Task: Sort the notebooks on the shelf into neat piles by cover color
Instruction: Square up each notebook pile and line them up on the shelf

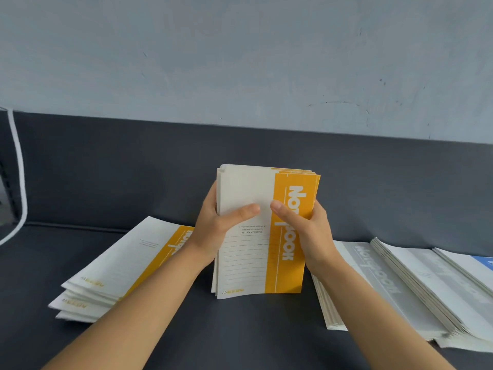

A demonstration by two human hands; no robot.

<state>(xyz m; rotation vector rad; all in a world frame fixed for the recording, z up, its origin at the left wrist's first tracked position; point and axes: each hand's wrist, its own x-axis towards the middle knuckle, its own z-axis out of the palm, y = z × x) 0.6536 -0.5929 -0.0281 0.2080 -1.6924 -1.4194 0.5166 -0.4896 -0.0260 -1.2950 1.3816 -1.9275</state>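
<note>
Centrally, a bundle of yellow-banded notebooks [245, 263] stands on its lower edge on the dark grey shelf [240, 337], front cover towards the camera; the cover's white panel is on the left, and its yellow band, lettered "Notebook" in white, runs down the right; the top edges of the books behind the front one sit slightly out of line. The left hand [218, 225] grips the bundle's left edge, fingers behind it and thumb [248, 210] pressed flat on the white panel; the right hand [306, 225] grips the right edge in the same way, its thumb [280, 209] laid across the yellow band; the two thumb tips are near each other but apart.

Left of the bundle, a pile of yellow-banded notebooks [120, 263] lies flat on the shelf, loosely stacked, its lower books jutting out towards the camera; the left forearm crosses in front of its right side. Right of the bundle, grey-banded notebooks [386, 284] lie flat in overlapping layers, their page edges fanned; the right forearm passes in front of their near left corner. At the frame's far right edge a blue cover [482, 263] shows, just beside the grey ones; how it rests cannot be told.

At far left a white cable [20, 166] hangs down and curves out of frame; behind the shelf's dark back rises a pale blue-grey wall [240, 62], lightly scuffed.
</note>
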